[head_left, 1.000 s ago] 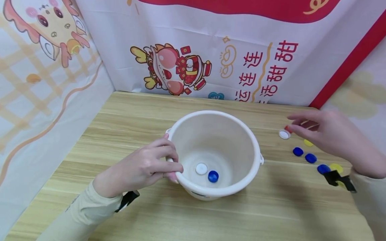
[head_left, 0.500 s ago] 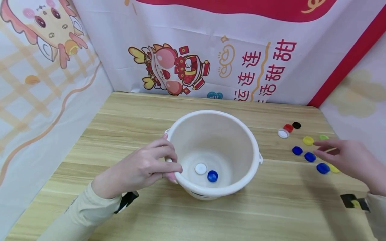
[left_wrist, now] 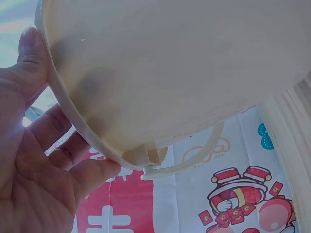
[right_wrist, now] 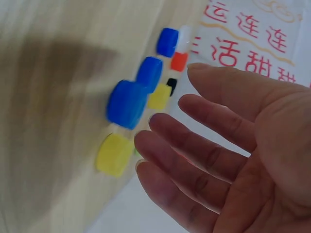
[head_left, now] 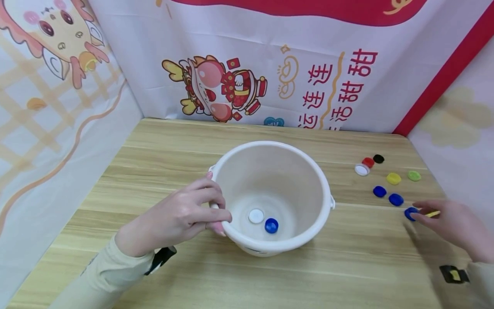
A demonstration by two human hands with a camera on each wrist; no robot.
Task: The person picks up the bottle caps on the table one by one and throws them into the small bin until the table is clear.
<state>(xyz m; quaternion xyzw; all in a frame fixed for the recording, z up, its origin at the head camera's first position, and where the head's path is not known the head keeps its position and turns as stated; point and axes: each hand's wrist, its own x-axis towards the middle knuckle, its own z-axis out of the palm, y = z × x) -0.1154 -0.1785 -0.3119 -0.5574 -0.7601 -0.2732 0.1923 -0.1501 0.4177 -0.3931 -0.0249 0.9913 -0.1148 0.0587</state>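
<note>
Nearer than before, the right hand (head_left: 451, 221) has its loose, empty fingers at the nearest blue cap (head_left: 410, 213), now within reach. The left hand (head_left: 185, 214) grips the left rim of the bucket (head_left: 278, 171); inside lie a white cap (head_left: 256, 216) and a blue cap (head_left: 272, 225). Rightward sit three blue caps (head_left: 396, 199), two yellow caps (head_left: 393, 178), one white (head_left: 362, 170), one red (head_left: 368, 162), one black (head_left: 378, 159), one green (head_left: 414, 176).

The wood-grain surface (head_left: 347, 266) carries a white bucket (head_left: 270, 169) at the left hand (head_left: 180, 214) and several coloured caps (head_left: 396, 199) near the right hand (head_left: 457, 224).
</note>
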